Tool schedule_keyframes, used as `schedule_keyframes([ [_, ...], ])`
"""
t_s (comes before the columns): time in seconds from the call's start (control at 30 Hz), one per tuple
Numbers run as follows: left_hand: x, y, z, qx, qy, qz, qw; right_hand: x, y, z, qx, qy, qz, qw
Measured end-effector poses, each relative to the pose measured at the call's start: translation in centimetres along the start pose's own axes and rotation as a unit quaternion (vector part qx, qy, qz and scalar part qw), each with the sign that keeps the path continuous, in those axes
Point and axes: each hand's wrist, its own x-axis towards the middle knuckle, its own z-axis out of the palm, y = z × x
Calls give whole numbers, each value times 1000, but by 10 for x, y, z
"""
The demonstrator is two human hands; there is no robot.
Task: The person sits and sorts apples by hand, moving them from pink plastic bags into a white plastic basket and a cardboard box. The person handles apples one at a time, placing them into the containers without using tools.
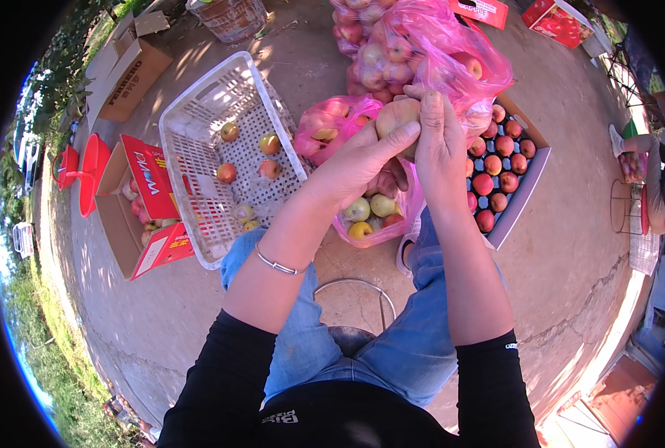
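Observation:
My left hand (374,157) holds a pale apple (398,116) with the thumb across it, above the pink plastic bags. At the apple's right side, the fingers of my right hand (439,126) touch it; whether they also grip it I cannot tell. Below my hands is an open pink bag (380,238) with green, yellow and red apples. Another pink bag (324,123) of apples sits just behind it. Farther back stand large pink bags full of apples (385,56). To the right, red apples sit in rows in a black tray inside a cardboard box (525,193).
A white plastic crate (190,185) with several apples stands at left. Beyond it are an open red carton (156,185) of apples, a red plastic scoop-like thing (93,173) and a brown cardboard box (128,84). A person (654,168) is at the far right.

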Motion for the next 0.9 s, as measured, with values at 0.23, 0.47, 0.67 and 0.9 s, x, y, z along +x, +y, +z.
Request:
schedule_keyframes([
  [0.23,3,-2,-20,103,-9,-55,993,1,-1,-3,65,-11,28,997],
  [0.47,-2,2,-15,-56,-25,-138,989,0,-11,-1,63,-36,39,997],
  [0.67,4,-3,1,-11,52,-49,997,-4,2,1,33,-22,76,996],
  [0.9,2,3,-22,-60,16,-134,989,-3,-4,4,62,-43,121,990],
])
